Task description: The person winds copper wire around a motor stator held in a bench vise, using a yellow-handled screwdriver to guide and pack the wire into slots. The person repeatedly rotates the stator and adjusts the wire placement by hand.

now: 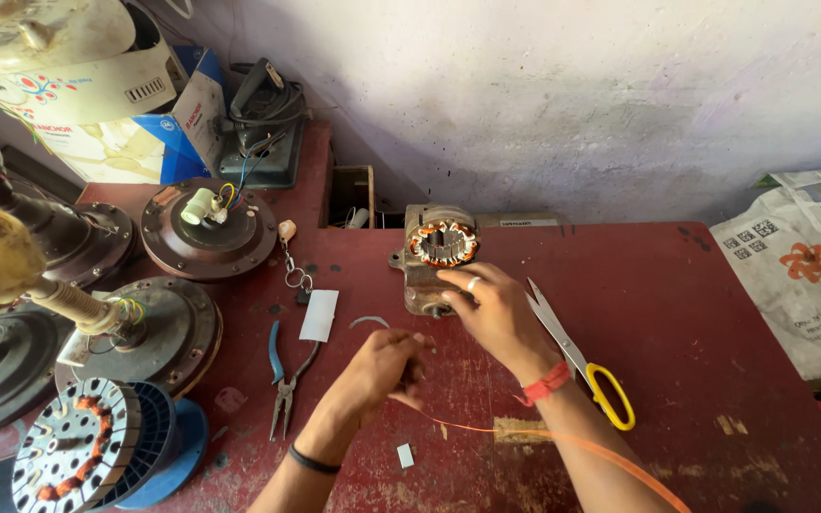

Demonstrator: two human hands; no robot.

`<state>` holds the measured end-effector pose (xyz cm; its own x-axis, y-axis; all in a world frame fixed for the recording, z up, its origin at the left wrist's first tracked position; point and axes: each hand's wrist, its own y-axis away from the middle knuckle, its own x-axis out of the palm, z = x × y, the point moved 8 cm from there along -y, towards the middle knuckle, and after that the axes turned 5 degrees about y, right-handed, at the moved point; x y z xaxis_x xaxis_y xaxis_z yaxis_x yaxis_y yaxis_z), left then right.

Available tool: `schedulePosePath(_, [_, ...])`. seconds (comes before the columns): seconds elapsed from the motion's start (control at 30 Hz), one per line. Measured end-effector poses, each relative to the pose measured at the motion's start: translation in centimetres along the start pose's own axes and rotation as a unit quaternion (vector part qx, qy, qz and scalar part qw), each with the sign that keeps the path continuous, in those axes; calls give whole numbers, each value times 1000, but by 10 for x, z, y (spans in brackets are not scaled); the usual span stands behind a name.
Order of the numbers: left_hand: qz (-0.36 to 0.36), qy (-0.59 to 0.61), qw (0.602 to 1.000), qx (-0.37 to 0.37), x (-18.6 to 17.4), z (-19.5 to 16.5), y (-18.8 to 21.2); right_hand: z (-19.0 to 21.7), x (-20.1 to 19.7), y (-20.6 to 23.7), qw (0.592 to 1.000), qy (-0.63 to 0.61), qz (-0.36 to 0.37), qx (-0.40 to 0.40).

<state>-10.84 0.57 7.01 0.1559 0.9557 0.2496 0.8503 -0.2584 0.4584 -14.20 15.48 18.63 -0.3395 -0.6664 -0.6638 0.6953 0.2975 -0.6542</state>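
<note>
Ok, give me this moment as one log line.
left hand: pinching orange wire | right hand: on motor stator | scissors, pliers: idle on table

Your right hand covers the front of the small motor, so you cannot see where your fingertips touch it. Your left hand blurs at the fingers; its pinch on the orange wire is unclear. That wire and both forearms run off the bottom edge
</note>
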Motion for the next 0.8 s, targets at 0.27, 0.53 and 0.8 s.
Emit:
schedulePosePath(0.27, [59, 67, 996, -32, 17, -3, 42, -16, 33, -3, 999, -32, 6, 14])
schedulePosePath(0.53, [-10, 39, 999, 7, 14, -9, 72, -30, 36, -5, 997, -58, 23, 44])
schedulePosePath(0.8, [-118, -125, 972, 163, -5, -64, -5, -33, 34, -1, 987, -107, -4, 119])
